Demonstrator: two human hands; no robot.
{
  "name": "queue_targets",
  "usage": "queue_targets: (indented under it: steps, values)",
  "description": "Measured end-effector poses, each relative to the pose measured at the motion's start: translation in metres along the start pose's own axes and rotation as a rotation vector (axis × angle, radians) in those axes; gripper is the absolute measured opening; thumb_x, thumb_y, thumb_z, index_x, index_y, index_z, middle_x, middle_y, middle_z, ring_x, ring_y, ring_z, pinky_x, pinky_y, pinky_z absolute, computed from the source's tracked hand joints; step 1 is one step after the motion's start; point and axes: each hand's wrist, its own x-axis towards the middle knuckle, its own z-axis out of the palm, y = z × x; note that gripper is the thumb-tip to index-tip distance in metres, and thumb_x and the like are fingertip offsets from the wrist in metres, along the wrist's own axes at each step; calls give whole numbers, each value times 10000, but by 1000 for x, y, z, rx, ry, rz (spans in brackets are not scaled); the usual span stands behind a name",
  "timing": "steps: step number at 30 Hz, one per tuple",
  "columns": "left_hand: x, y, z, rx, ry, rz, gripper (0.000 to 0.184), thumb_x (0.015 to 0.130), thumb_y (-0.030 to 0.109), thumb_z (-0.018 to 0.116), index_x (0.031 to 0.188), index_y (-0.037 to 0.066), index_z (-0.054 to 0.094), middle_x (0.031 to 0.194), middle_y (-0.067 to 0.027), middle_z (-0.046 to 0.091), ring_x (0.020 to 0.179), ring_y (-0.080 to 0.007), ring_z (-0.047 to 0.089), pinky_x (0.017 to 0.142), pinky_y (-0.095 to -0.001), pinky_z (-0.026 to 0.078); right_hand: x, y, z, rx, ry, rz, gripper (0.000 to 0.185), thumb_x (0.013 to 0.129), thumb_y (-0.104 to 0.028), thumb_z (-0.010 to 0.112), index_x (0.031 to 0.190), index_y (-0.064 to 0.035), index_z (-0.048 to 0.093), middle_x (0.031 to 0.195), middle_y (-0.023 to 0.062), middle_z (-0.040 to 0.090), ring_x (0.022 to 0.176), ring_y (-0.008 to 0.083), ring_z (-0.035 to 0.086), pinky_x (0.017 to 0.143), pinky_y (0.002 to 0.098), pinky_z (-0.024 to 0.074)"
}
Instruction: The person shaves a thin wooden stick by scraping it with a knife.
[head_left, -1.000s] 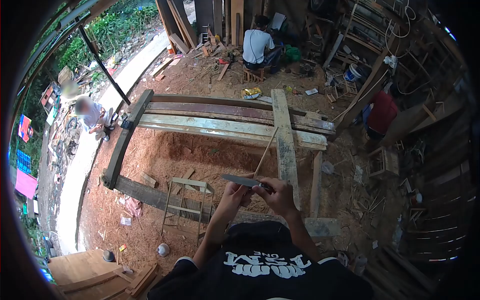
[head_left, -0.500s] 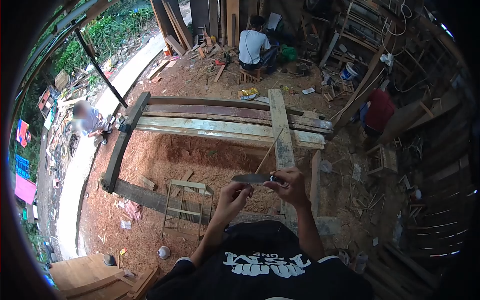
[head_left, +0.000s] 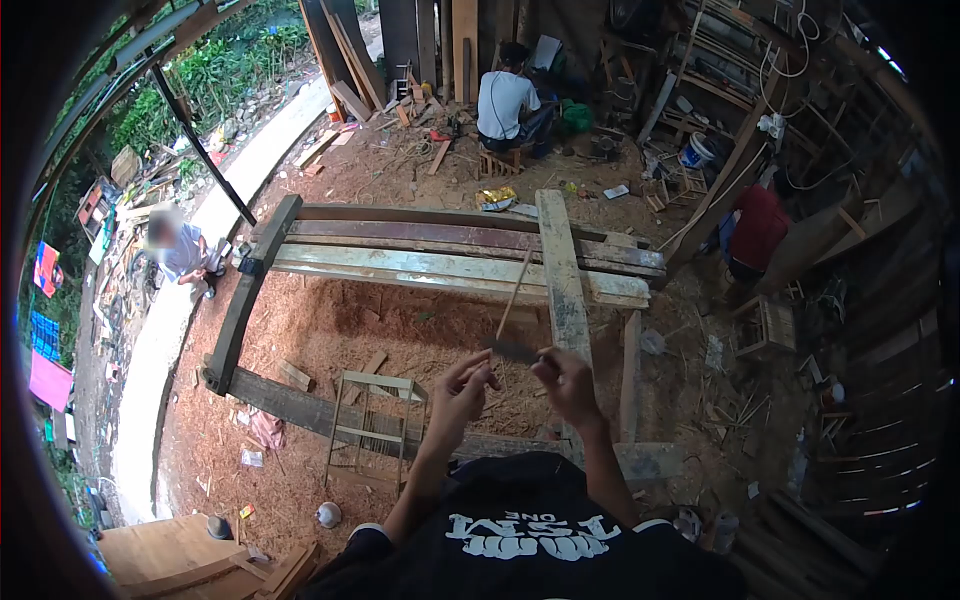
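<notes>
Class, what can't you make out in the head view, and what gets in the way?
- Handle of the knife, head view: hidden by the right hand.
- Knife's cutting edge, head view: too dark and blurred.
- Lower end of the thin wooden stick, head view: lost around the knife and left hand.
- Wooden panel at bottom left, head view: cut off by the dark border.

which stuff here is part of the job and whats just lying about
Likely in the job:
knife, in the right hand
thin wooden stick, by the left hand

Seemingly just lying about:
gold packet
pink cloth
wood offcut
</notes>
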Motion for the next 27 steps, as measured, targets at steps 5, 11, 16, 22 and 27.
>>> queue_targets:
  steps: [5, 11, 16, 22, 27]
  values:
    - [6, -14, 5, -110, -123, -37, 407, 1023, 135, 520, 1409, 9, 490, 844, -5, 601, 519, -5, 386, 433, -182, 281, -4, -14, 7, -18, -82, -73, 414, 915, -444, 631, 1002, -41, 668, 812, 105, 621, 805, 294, 588, 742, 400, 454]
    - [8, -18, 5, -79, -187, -39, 419, 1024, 109, 499, 1430, 10, 476, 837, 21, 574, 570, -5, 396, 489, -177, 311, 0, -21, -7, -104, -147, -162, 379, 882, -418, 672, 948, -45, 686, 791, 92, 607, 778, 275, 569, 715, 395, 422]
    - [9, -12, 7, 223, -153, 91, 418, 1005, 94, 525, 1419, 41, 517, 794, 50, 546, 627, 5, 423, 528, -187, 337, 7, -14, -6, -87, -145, -187, 393, 825, -423, 746, 935, -47, 710, 742, 60, 616, 707, 224, 569, 720, 369, 417]
    - [8, -17, -3, 376, -135, 131, 124, 969, 51, 552, 1017, -18, 643, 712, 63, 475, 633, -10, 417, 531, -208, 333, 16, 20, -14, -4, -41, -203, 336, 759, -370, 832, 919, -89, 739, 715, 14, 650, 629, 156, 578, 716, 331, 409]
    - [3, -11, 2, 341, -124, 134, 90, 969, 34, 541, 915, -19, 589, 741, 58, 481, 633, -11, 405, 532, -208, 325, 14, 30, -21, -30, 12, -194, 341, 743, -360, 844, 916, -86, 739, 694, 13, 640, 634, 170, 591, 740, 335, 412]
